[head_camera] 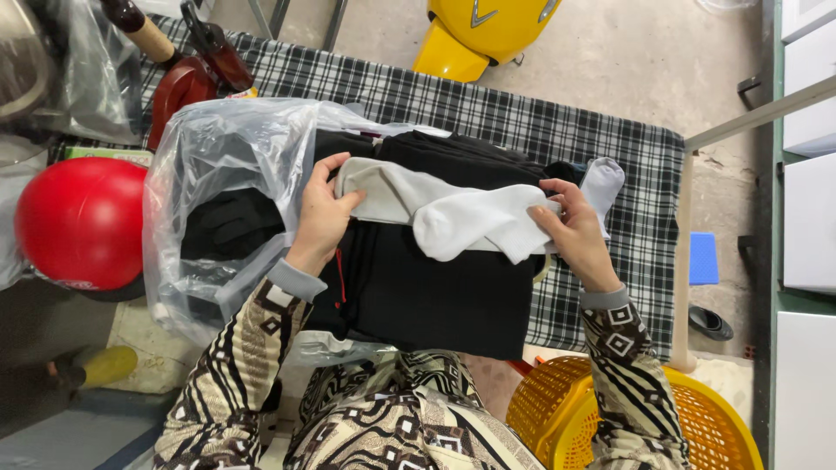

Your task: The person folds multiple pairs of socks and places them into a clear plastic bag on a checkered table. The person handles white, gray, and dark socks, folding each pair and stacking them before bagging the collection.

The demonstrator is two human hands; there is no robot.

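A white sock [461, 218] lies stretched across a folded black garment [435, 278] on a table with a black-and-white checked cloth [610, 148]. My left hand [324, 218] grips the sock's left end. My right hand [575, 231] holds its right end, near a second white sock tip [603, 181]. To the left, a clear plastic bag [218, 174] lies open with dark clothing [231, 222] inside, its mouth right beside my left hand.
A red helmet [80, 222] sits at the left edge. A red and black object [187, 78] stands at the table's back left. A yellow plastic basket [697, 418] is at lower right. A yellow vehicle part [483, 30] stands beyond the table, white cabinets [810, 174] at right.
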